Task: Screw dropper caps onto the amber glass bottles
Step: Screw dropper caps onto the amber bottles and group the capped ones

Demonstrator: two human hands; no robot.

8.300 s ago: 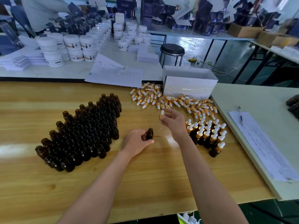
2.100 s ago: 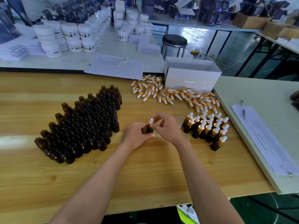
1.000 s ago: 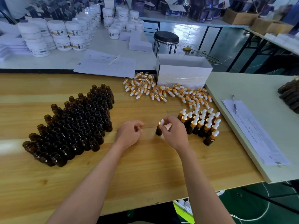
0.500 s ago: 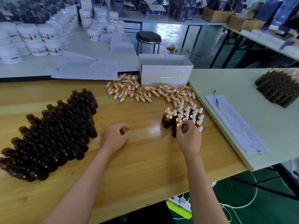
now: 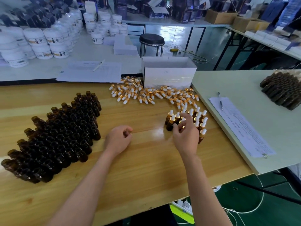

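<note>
Several uncapped amber bottles (image 5: 61, 137) stand packed together on the left of the wooden table (image 5: 130, 176). Loose gold-and-white dropper caps (image 5: 146, 95) lie in a pile at the back. A group of capped bottles (image 5: 197, 118) stands to the right. My right hand (image 5: 185, 134) hovers over the near-left side of that group with its fingers spread and loosely bent, holding nothing. My left hand (image 5: 118, 139) rests on the table between the two groups, its fingers loosely curled and empty.
A white box (image 5: 169, 74) stands behind the cap pile. On the pale side table to the right lie a sheet with a pen (image 5: 239, 126) and a wrapped pack of amber bottles (image 5: 283, 90). White jars (image 5: 40, 41) and papers fill the rear table.
My right hand carried the freshly capped bottle to the capped group, set it down and has let go. My left hand released the bottle and stayed on the table.
</note>
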